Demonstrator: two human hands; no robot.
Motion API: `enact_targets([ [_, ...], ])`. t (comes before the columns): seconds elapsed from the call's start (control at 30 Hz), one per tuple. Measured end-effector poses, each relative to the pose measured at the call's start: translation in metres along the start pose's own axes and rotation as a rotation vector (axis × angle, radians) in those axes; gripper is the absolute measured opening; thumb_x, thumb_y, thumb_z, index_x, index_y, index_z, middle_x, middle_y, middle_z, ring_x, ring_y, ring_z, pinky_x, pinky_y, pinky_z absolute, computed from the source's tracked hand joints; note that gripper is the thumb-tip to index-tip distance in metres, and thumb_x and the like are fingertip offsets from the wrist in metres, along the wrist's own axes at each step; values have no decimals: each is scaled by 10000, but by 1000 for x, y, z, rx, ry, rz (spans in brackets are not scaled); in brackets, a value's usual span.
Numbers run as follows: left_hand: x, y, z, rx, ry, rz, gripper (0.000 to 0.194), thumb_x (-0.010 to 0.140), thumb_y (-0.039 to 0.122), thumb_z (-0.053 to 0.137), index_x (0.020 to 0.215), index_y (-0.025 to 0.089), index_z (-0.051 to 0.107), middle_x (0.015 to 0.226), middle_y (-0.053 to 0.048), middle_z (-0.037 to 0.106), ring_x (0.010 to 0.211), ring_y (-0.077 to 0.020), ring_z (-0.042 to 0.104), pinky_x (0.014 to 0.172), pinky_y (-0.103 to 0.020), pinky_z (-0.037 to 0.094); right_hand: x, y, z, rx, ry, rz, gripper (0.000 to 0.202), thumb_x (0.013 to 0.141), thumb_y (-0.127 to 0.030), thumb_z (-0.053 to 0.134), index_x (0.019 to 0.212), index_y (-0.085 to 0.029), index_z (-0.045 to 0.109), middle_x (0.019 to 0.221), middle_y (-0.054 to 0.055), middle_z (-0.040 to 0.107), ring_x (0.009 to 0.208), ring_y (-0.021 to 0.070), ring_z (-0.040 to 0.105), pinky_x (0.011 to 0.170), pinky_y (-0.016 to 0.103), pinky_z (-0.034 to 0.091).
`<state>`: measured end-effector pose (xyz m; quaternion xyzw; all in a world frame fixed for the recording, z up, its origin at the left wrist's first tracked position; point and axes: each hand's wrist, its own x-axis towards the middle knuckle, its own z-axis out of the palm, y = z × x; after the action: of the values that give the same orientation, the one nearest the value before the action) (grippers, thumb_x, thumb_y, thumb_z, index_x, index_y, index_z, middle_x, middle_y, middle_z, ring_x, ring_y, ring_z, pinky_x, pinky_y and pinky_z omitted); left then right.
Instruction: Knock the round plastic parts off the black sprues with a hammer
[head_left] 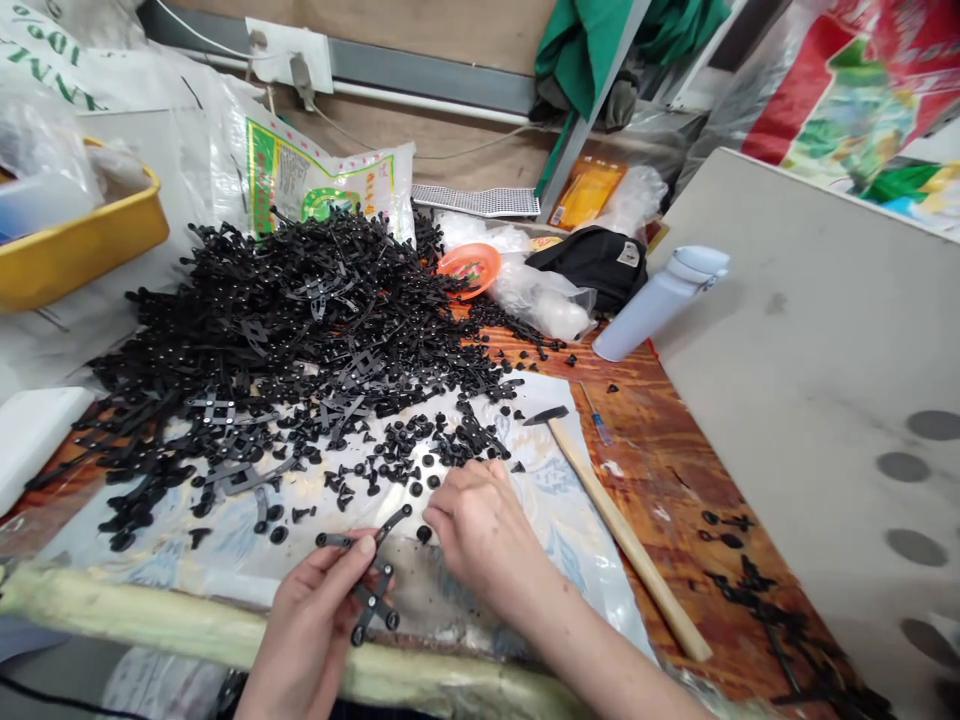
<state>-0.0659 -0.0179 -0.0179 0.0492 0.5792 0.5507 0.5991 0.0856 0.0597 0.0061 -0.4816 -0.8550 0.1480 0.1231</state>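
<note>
The left hand [319,612] grips a black linkage [373,603] between thumb and fingers, in the lower centre of the frame; two bars stick out above the thumb, one reaching toward the right hand [480,520], while a crossed section with round ends juts out to the right of the fingers and below them. The right hand is narrow, its fingertips drawn together just above and right of a round black cap [424,535]; whether they pinch anything, I cannot tell.

The thumb and fingers of the left hand cover the linkage's middle; the pile of black parts [300,320] at upper left is too tangled to separate piece from piece; dark parts at lower right are blurred; the yellow bin [82,250] is cut off by the left edge of the frame.

That bin holds clear plastic and something blue and white; an orange dish [471,270], upper centre, holds small coloured bits too small to name; a pale blue bottle [660,305] leans at upper right, its contents hidden. Loose caps lie across a plastic sheet [525,580] on the wooden bench [649,455]; a hammer [630,540] lies right of the right hand, with a small screwdriver [601,425] near its head.
</note>
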Motion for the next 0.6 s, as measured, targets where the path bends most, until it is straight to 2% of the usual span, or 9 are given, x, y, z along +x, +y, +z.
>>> enact_targets([
  [0.1,1,-1,1,26,-11,3,290,571,298,852,771,121,740,583,-1,682,542,-111,612,511,-162,494,3,7,1,27,21,5,209,856,-137,559,675,-178,656,726,31,613,767,182,499,796,345,308],
  [0.2,3,-2,2,15,38,18,286,567,289,854,772,127,740,593,2,687,557,-106,615,545,-158,501,-3,9,-3,63,57,-57,183,886,-142,527,772,-182,664,774,35,608,797,184,492,796,345,313],
  [0.33,5,-3,2,-27,97,40,306,556,263,860,804,127,742,609,4,699,554,-90,612,549,-136,496,-26,2,-6,155,-29,-220,168,896,-111,498,858,-196,638,783,19,601,764,166,500,760,319,350],
  [0.43,6,-1,3,-47,100,35,311,546,239,858,806,115,739,607,-10,707,553,-100,619,540,-144,505,-37,-10,6,134,-99,-259,85,863,-125,553,849,-183,613,802,29,616,772,178,534,739,311,399],
  [0.6,3,6,6,-121,196,-31,286,572,143,816,842,146,723,575,-12,711,504,-112,626,465,-142,498,-33,-29,41,-4,-111,-249,83,832,-140,583,905,-177,598,832,48,623,700,206,581,552,310,419],
])
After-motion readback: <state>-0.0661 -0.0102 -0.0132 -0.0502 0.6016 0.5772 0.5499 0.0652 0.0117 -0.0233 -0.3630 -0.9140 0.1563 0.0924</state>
